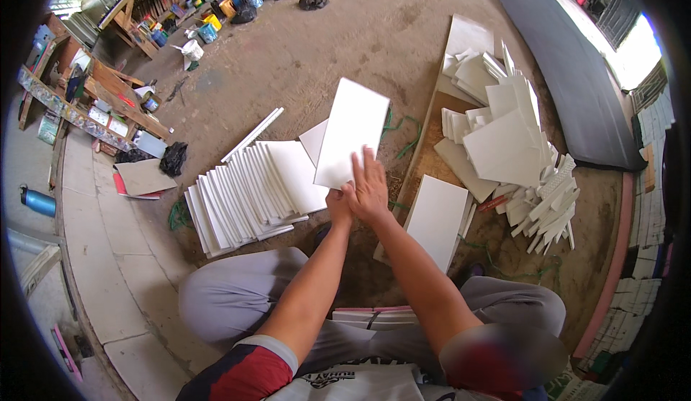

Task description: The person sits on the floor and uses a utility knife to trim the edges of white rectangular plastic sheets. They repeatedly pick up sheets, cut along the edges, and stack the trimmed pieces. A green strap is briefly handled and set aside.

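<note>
A white rectangular board is raised, tilted, in front of me. My left hand is closed at its lower edge. My right hand lies against the board's lower right face with its fingers stretched out, and its wrist is close to the left hand. To the left of the hands, a row of overlapping white boards leans on the ground. Another white board lies flat to the right of my right forearm.
A heap of white offcuts rises at the right, partly on a brown board. A long dark sheet stretches behind it. Green string lies on the ground. Paint cans and buckets stand far left, and a blue bottle is at the left.
</note>
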Available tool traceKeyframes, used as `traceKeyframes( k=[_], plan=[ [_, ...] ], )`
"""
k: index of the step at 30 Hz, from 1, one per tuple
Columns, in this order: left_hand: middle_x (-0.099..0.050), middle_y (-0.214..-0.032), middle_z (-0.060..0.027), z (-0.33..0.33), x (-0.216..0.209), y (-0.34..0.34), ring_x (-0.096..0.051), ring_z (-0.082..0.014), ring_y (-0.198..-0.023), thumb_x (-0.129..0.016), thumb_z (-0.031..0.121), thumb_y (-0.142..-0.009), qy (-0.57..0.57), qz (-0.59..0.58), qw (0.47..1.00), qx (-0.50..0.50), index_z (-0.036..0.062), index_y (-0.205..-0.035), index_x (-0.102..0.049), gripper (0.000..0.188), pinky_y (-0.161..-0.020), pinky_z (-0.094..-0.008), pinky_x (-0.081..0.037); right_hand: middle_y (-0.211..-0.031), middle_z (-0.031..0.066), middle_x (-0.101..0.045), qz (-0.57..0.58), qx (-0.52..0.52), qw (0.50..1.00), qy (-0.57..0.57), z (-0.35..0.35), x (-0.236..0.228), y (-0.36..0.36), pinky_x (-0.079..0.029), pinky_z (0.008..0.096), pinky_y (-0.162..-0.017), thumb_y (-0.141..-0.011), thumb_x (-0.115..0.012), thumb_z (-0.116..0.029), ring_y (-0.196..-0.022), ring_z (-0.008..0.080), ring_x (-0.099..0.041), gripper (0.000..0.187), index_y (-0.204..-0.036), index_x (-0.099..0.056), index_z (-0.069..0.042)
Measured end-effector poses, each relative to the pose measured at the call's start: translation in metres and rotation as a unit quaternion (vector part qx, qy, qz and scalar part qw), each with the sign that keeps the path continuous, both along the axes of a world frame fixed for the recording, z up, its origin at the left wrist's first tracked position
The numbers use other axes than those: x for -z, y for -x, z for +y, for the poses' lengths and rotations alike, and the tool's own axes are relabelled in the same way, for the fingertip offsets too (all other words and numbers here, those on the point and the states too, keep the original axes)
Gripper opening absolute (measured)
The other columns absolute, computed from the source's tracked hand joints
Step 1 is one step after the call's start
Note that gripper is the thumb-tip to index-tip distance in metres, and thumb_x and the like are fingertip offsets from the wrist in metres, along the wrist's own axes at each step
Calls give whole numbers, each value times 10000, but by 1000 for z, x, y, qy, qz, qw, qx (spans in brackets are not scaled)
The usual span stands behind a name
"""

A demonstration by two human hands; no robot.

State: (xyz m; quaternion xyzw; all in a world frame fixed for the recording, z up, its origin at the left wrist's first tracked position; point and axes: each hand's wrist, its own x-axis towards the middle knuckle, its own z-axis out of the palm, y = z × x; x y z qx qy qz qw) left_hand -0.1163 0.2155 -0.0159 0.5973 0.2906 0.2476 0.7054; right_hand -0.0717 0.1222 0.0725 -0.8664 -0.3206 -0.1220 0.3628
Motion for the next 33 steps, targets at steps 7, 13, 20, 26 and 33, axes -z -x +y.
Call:
traceKeyframes(
  k=[7,13,20,26,33],
  plan=[
    [-724,-1022,-78,-15,-30,0,-681,-156,-878,-680,148,-1012,126,50,988,-73,-13,-1198,-671,246,-718,-315,-572,-1699,165,-216,241,-32,968,61,-7,0,-26,-210,583,-1228,-1068,-361,-507,-1570,361,-198,656,-1623,-300,-163],
    [-717,-1108,-91,-48,-54,3,-689,-182,-971,-692,121,-995,126,17,992,11,14,-1223,-673,253,-805,-343,-615,-1530,309,-424,272,189,909,-255,-44,25,-47,-340,459,-1187,-993,-669,-390,-1433,405,-418,753,-1559,-360,1],
    [-702,-1207,-65,-97,-68,-2,-682,-176,-1034,-746,228,-956,174,-10,948,267,28,-1324,-634,433,-814,-338,-604,-1519,221,-458,286,253,798,-467,-143,-15,-76,-329,396,-1177,-970,-691,-147,-1397,300,-444,755,-1590,-282,-12],
    [-644,-1370,-132,-103,-78,-37,-624,-211,-1209,-756,351,-941,147,-4,946,287,20,-1514,-486,714,-1036,-339,-473,-1469,208,-531,228,343,856,-312,-217,18,-43,-399,393,-1128,-942,-699,-116,-1329,333,-536,701,-1546,-364,4],
    [-717,-1139,-256,-159,-62,-6,-719,-359,-1061,-790,290,-861,-273,165,902,292,30,-1306,-684,526,-919,-411,-551,-1322,241,-544,239,438,851,-163,-245,58,29,-465,456,-1041,-886,-781,-232,-1218,406,-579,696,-1486,-490,-34]
  ],
)
